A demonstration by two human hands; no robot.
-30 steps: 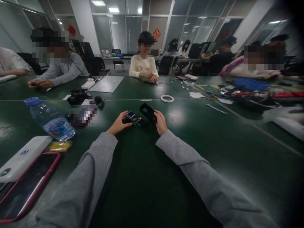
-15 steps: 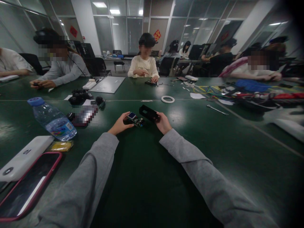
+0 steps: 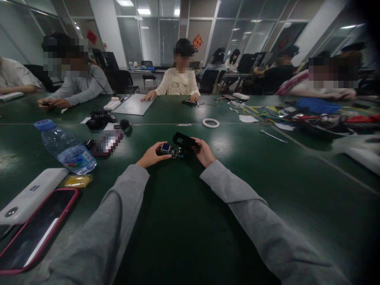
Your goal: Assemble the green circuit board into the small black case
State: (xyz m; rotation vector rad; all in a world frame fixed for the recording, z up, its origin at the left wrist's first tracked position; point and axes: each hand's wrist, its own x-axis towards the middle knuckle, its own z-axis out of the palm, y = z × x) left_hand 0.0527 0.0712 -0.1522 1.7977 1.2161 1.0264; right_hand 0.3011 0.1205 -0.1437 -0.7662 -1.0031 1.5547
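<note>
- The circuit board [image 3: 177, 153], with a small square screen [image 3: 166, 147], is central over the green table [image 3: 184, 217], held in the half-curled grasp of your left hand [image 3: 151, 155].
- Just right, your right hand [image 3: 205, 153] closes on the right end of a hollow black case [image 3: 190, 143].
- A white ring [image 3: 211, 126] lies beyond; a wrench [image 3: 273, 136] lies right, a bottle [image 3: 67, 152] left.
- Since half a second ago, your board has turned slightly; the person opposite [image 3: 181, 83] now has a hand [image 3: 150, 95] on the grey panel [image 3: 133, 107].

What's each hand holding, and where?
Left hand: circuit board, by its left end. Right hand: black case, by its right end.
</note>
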